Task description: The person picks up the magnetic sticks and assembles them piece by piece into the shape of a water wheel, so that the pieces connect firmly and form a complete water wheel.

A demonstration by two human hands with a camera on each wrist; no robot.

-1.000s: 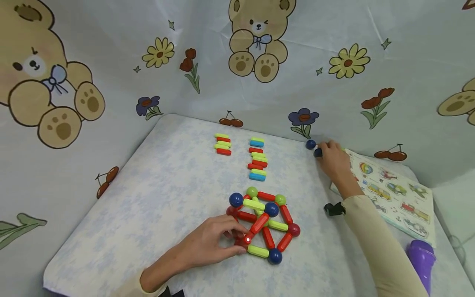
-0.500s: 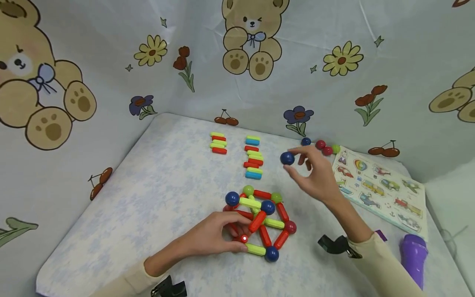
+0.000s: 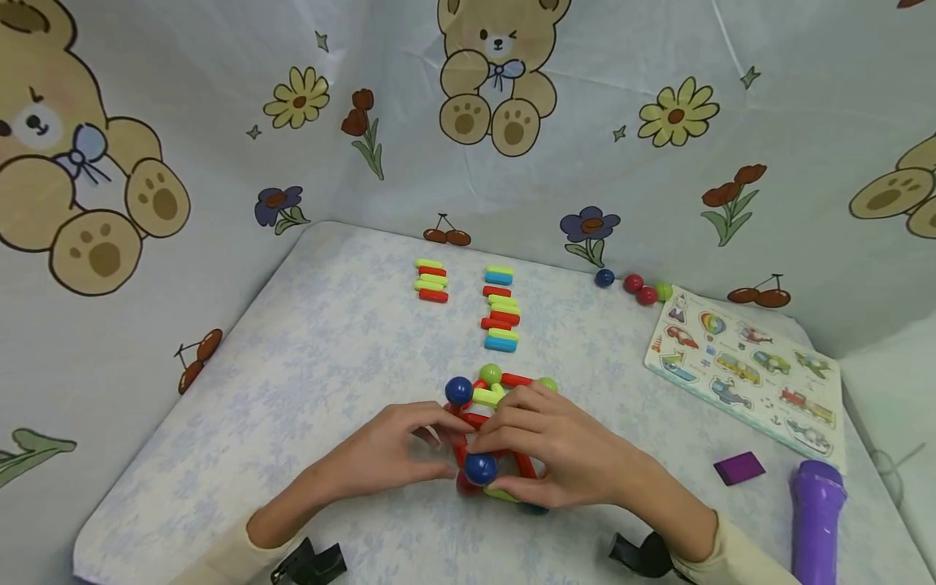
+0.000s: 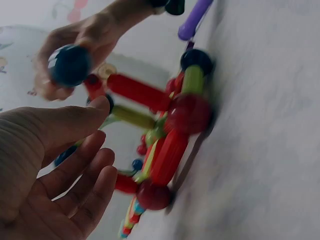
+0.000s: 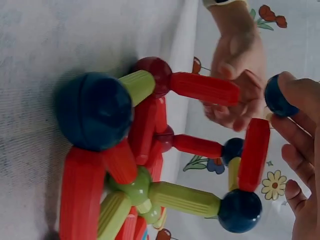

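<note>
Blue ball (image 3: 481,469) now, up over the near-left corner of the frame (image 5: 142,130), and the right hand (image 3: 559,447) has it in a narrow pinch between thumb and fingers! Two red rods (image 5: 205,89) of that frame show free ends close to the ball; the right-wrist view shows a slim gap to one, and contact with the other I can't call. The left hand (image 3: 387,451) is just left of the frame, its grip loose and wide, fingers parted round no ball.

Left of the frame, a broad stretch of tabletop (image 3: 292,349) runs out to the left edge, well apart from that hand. Beyond the frame, a long column of rods (image 3: 504,318), with a shorter column (image 3: 431,284) to its left. Farther off and to the frame's right, along the far edge by the bear cloth (image 3: 395,49), there's a spare blue ball (image 3: 604,278), two red balls (image 3: 647,295) and a green ball (image 3: 664,291) up against the board (image 3: 746,370). That board slants along the right edge. Nearer, right of the frame: a purple card (image 3: 739,468), then a purple tube (image 3: 819,520).
</note>
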